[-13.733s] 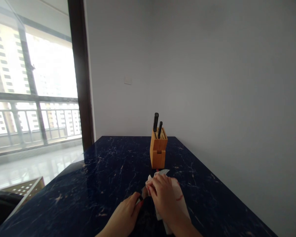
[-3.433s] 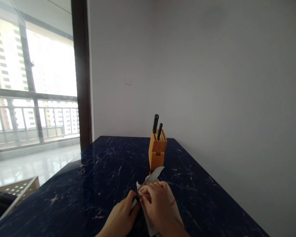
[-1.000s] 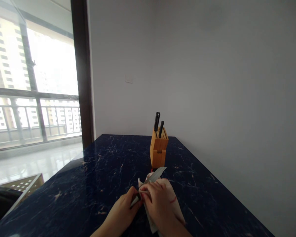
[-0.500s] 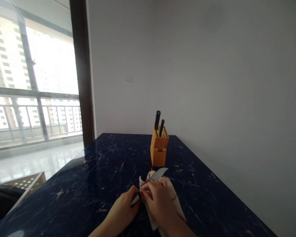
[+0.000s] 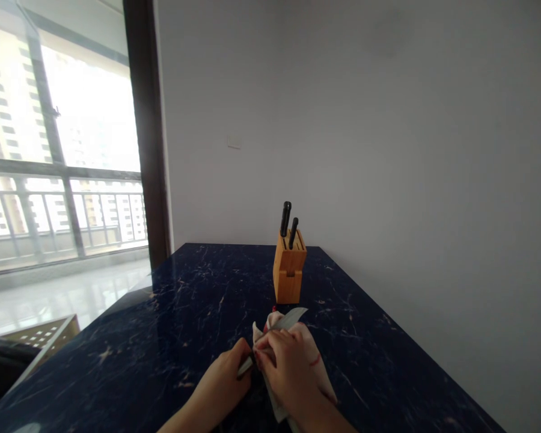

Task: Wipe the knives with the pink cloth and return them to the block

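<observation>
My left hand (image 5: pixel 228 371) is closed around the handle of a knife (image 5: pixel 291 319), whose blade slants up and away to the right. Bunched in my right hand (image 5: pixel 287 365) is a white cloth (image 5: pixel 314 353) with red markings, pinched against the blade near the handle. The cloth hangs down past my right wrist. My fingers cover the lower part of the blade. Just beyond the blade's tip stands a wooden knife block (image 5: pixel 290 273), with black-handled knives (image 5: pixel 285 219) upright in its slots.
The dark blue marbled table (image 5: pixel 198 300) stretches away to a grey wall (image 5: pixel 388 180). At the left, a chair (image 5: pixel 49 343) with dark fabric on it stands by the table's edge. Behind it is a large window (image 5: pixel 63 144) with a railing.
My right hand and the cloth have shifted very slightly along the blade. The view has turned a little to the right; both hands keep their hold.
</observation>
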Available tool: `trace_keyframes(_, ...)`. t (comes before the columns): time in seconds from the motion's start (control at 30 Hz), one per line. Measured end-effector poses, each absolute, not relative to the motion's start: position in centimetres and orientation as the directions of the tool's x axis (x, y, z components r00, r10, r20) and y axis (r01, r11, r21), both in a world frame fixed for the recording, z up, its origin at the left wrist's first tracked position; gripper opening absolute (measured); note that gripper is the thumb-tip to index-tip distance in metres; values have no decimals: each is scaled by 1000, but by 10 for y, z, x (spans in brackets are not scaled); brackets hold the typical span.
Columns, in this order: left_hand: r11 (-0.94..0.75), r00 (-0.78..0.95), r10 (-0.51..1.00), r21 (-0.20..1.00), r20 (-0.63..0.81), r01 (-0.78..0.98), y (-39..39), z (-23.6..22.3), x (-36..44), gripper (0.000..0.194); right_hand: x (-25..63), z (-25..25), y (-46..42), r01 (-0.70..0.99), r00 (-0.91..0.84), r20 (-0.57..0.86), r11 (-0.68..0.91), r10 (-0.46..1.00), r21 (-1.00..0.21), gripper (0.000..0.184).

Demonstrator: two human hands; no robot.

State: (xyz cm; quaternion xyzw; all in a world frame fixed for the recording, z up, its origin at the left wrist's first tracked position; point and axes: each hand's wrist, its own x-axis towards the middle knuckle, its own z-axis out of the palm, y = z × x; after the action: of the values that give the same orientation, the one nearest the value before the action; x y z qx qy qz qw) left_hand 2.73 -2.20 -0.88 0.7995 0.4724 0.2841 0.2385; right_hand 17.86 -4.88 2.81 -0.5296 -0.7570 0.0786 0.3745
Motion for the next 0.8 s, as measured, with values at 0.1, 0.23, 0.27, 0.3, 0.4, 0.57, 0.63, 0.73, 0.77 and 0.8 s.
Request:
trace_keyframes(0.1, -447, 394, 890, 618, 231, 647, -20, -12, 26, 17, 177, 30, -50, 739, -180, 484, 442, 856, -508, 14)
trace_keyframes(0.23, -469, 424, 876, 606, 229, 643, -22, -9, 25, 20, 179, 30, -48, 759, -162, 503, 433, 849, -487, 12)
trace_keyframes(0.27, -478, 432, 871, 609, 234, 633, -24, -7, 26, 18, 180, 29, -46, 764, -152, 515, 431, 844, -481, 11)
trace_keyframes(0.3, -487, 441, 865, 617, 240, 619, -26, -4, 26, 15, 182, 28, -44, 768, -138, 528, 427, 838, -477, 10)
trace_keyframes(0.4, -493, 446, 858, 647, 253, 582, -32, 2, 28, 8, 186, 24, -39, 778, -74, 565, 401, 822, -483, 9)
trace_keyframes(0.57, -493, 426, 860, 673, 281, 552, -34, 5, 28, 9, 184, 25, -42, 763, -86, 538, 403, 839, -506, 12)
trace_keyframes(0.63, -497, 426, 857, 688, 291, 529, -32, 5, 27, 9, 180, 27, -45, 743, -148, 511, 437, 847, -507, 14)
trace_keyframes(0.73, -489, 420, 861, 692, 287, 531, -29, 4, 26, 6, 178, 30, -47, 748, -167, 509, 445, 844, -492, 15)
trace_keyframes(0.77, -482, 415, 866, 688, 279, 542, -28, 3, 27, 5, 179, 31, -47, 760, -149, 517, 432, 843, -485, 15)
trace_keyframes(0.8, -473, 409, 872, 685, 270, 554, -27, 2, 27, 4, 179, 32, -47, 771, -131, 524, 419, 841, -480, 15)
